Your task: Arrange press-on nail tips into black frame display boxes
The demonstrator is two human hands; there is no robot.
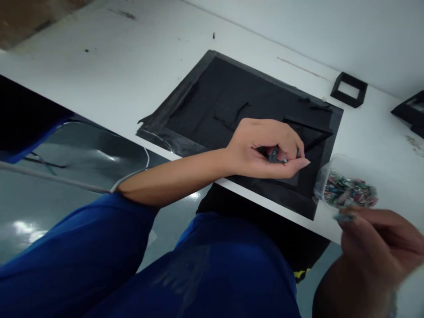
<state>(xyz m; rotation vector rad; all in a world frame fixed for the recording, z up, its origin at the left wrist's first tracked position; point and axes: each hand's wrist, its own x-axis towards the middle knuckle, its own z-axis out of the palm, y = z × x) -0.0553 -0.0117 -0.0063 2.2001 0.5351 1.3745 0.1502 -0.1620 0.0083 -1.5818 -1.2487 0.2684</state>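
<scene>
My left hand [265, 148] is closed over the black mat [218, 88], with a small dark grey part [273, 154] curled in its fingers; most of that part is hidden. Just beyond and under this hand, a thin black rectangular frame [314, 132] lies on the mat. At the lower right, my right hand [380, 247] pinches a small greenish shiny piece [344, 217] between thumb and fingertip, blurred by motion. Close to it stands a clear plastic tub [320, 181] filled with similar shiny, coloured small pieces [351, 192].
A black open box-like frame [349, 89] stands at the back right of the white table [132, 75]. Another black object [410, 110] is at the right edge. Brown material [33, 17] lies at the far left corner. A white cable [145, 159] hangs at the front edge.
</scene>
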